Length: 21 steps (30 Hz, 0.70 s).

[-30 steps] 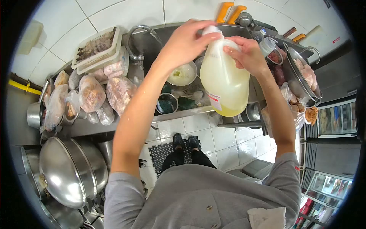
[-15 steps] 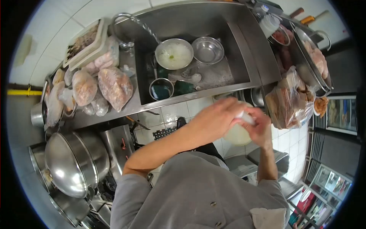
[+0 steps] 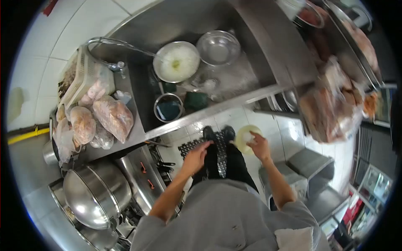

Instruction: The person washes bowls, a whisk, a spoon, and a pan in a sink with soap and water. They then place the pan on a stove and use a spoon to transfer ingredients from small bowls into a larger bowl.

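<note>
My left hand (image 3: 196,159) hangs in front of the dark trousers, its fingers loosely apart and holding nothing I can see. My right hand (image 3: 260,148) has its fingers curled at a small white object (image 3: 250,136) whose kind I cannot make out. Below that hand is a pale yellow round container (image 3: 243,144), seen from above, beside the black shoes (image 3: 228,133). In the sink (image 3: 238,95), water from the tap (image 3: 121,42) runs into a metal bowl (image 3: 176,62) of foamy liquid. Another metal bowl (image 3: 218,48) stands alongside it.
A metal pot (image 3: 168,107) and dark green pads (image 3: 196,101) are in the sink. Bagged meat (image 3: 113,117) lies on the left counter, with more bagged food (image 3: 331,106) at right. Large metal pans (image 3: 96,194) stand lower left, grey bins (image 3: 310,167) lower right.
My hands, close together around the white object before, are now apart and lower. The left has moved left, away from it. The view has shifted and tilted.
</note>
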{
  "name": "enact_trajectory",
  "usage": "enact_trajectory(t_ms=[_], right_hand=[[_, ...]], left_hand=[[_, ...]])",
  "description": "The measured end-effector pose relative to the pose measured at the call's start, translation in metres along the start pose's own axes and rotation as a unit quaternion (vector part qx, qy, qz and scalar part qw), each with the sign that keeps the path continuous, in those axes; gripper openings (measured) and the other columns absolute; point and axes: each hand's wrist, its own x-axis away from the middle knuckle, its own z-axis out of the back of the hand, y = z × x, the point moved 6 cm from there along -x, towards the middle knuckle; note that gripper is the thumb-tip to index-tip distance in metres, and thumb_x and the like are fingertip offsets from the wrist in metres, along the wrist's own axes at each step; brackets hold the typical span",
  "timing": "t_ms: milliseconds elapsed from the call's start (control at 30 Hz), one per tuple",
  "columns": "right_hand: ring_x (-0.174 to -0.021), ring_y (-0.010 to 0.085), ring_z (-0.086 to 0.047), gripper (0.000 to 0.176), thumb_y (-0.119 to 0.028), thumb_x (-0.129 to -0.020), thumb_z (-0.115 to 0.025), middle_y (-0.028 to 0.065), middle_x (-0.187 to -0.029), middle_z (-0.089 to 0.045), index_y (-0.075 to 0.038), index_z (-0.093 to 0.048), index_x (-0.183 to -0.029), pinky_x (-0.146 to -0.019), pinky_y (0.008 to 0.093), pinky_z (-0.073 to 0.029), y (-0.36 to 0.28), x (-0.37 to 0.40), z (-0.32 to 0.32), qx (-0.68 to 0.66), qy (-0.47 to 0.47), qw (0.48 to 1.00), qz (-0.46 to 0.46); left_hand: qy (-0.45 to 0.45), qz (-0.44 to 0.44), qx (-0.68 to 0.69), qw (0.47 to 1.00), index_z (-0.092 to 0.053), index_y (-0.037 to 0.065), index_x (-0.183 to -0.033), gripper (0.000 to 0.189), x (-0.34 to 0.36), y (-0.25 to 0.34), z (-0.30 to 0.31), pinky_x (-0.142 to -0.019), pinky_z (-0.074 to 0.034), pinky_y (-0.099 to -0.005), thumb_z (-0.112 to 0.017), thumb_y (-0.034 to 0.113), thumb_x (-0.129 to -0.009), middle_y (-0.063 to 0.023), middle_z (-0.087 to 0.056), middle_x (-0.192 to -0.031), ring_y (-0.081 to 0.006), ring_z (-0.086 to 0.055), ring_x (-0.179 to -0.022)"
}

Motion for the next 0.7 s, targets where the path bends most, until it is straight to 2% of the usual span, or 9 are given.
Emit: enact_trajectory(t_ms=[33, 100, 133, 167, 233, 300, 467, 600, 700], right_hand=[[-0.096, 0.0262, -0.064, 0.06, -0.003, -0.067, -0.074, 0.0165, -0.108, -0.065, -0.011, -0.057, -0.124, -0.084, 0.0346, -0.05, 0.018, -0.02, -0.025, 0.053, -0.019, 0.998, -0.012], [-0.091, 0.0315, -0.064, 0.058, -0.006, -0.067, -0.072, 0.0193, -0.101, -0.065, -0.014, -0.057, -0.123, -0.08, 0.0387, -0.051, 0.07, -0.064, -0.081, 0.094, -0.033, 0.995, -0.008], [-0.09, 0.0325, -0.064, 0.054, -0.009, -0.07, -0.071, 0.019, -0.098, -0.066, -0.012, -0.057, -0.122, -0.08, 0.0401, -0.051, 0.095, -0.091, -0.107, 0.112, -0.057, 0.991, -0.037], [-0.089, 0.0335, -0.064, 0.049, -0.012, -0.072, -0.069, 0.0186, -0.094, -0.066, -0.011, -0.057, -0.12, -0.079, 0.0415, -0.051, 0.12, -0.118, -0.132, 0.131, -0.081, 0.986, -0.065], [-0.092, 0.0317, -0.062, 0.048, -0.02, -0.073, -0.071, 0.0161, -0.096, -0.065, -0.01, -0.058, -0.118, -0.083, 0.0398, -0.049, 0.234, -0.202, -0.214, 0.251, -0.076, 0.965, 0.013], [-0.091, 0.0313, -0.062, 0.047, -0.021, -0.074, -0.07, 0.0159, -0.097, -0.065, -0.01, -0.058, -0.118, -0.083, 0.0395, -0.049, 0.213, -0.239, -0.24, 0.298, -0.139, 0.944, -0.01], [-0.091, 0.0303, -0.063, 0.044, -0.021, -0.076, -0.068, 0.0156, -0.098, -0.066, -0.009, -0.057, -0.117, -0.082, 0.0389, -0.05, 0.203, -0.316, -0.307, 0.388, -0.19, 0.902, 0.018], [-0.091, 0.0296, -0.063, 0.042, -0.022, -0.078, -0.067, 0.0152, -0.099, -0.066, -0.008, -0.057, -0.116, -0.081, 0.0385, -0.05, 0.192, -0.324, -0.335, 0.432, -0.209, 0.875, 0.062], [-0.091, 0.029, -0.063, 0.04, -0.022, -0.079, -0.065, 0.015, -0.099, -0.066, -0.007, -0.057, -0.116, -0.081, 0.0381, -0.05, 0.16, -0.288, -0.334, 0.431, -0.221, 0.863, 0.142]], left_hand=[[0.011, 0.01, -0.018, 1.0, -0.053, 0.005, -0.123, 0.034, 0.016, -0.025, -0.01, -0.095, -0.044, -0.0386, -0.051, 0.007, -0.088, -0.018, -0.058, -0.119, -0.0343, -0.056, -0.109], [0.042, 0.126, 0.011, 0.991, -0.056, 0.006, -0.117, 0.031, 0.047, -0.076, -0.028, -0.091, -0.046, -0.0392, -0.053, 0.008, -0.086, -0.0184, -0.059, -0.117, -0.0352, -0.057, -0.107], [0.082, 0.125, 0.014, 0.989, -0.057, 0.007, -0.115, 0.03, 0.063, -0.102, -0.038, -0.087, -0.047, -0.0395, -0.056, 0.01, -0.085, -0.0188, -0.059, -0.116, -0.0351, -0.059, -0.104], [0.076, 0.188, 0.005, 0.979, -0.057, 0.008, -0.116, 0.031, 0.081, -0.133, -0.05, -0.083, -0.049, -0.0396, -0.058, 0.012, -0.085, -0.0185, -0.059, -0.114, -0.0342, -0.06, -0.101], [0.078, 0.298, 0.016, 0.951, -0.059, 0.007, -0.113, 0.03, 0.107, -0.162, -0.06, -0.073, -0.052, -0.0385, -0.06, 0.013, -0.084, -0.0185, -0.061, -0.11, -0.0321, -0.065, -0.091], [0.128, 0.32, 0.073, 0.936, -0.06, 0.006, -0.113, 0.031, 0.134, -0.212, -0.086, -0.072, -0.053, -0.0372, -0.062, 0.015, -0.083, -0.0176, -0.063, -0.109, -0.0306, -0.067, -0.085], [0.171, 0.421, 0.065, 0.889, -0.06, 0.005, -0.113, 0.033, 0.18, -0.275, -0.113, -0.072, -0.054, -0.036, -0.064, 0.017, -0.083, -0.016, -0.063, -0.11, -0.0293, -0.068, -0.084], [0.204, 0.429, 0.064, 0.877, -0.061, 0.009, -0.114, 0.034, 0.195, -0.291, -0.12, -0.074, -0.053, -0.0366, -0.065, 0.018, -0.082, -0.0171, -0.064, -0.108, -0.0291, -0.067, -0.087], [0.199, 0.393, 0.057, 0.896, -0.06, 0.008, -0.114, 0.033, 0.189, -0.272, -0.107, -0.075, -0.053, -0.037, -0.064, 0.016, -0.082, -0.0185, -0.063, -0.108, -0.0285, -0.067, -0.089]])
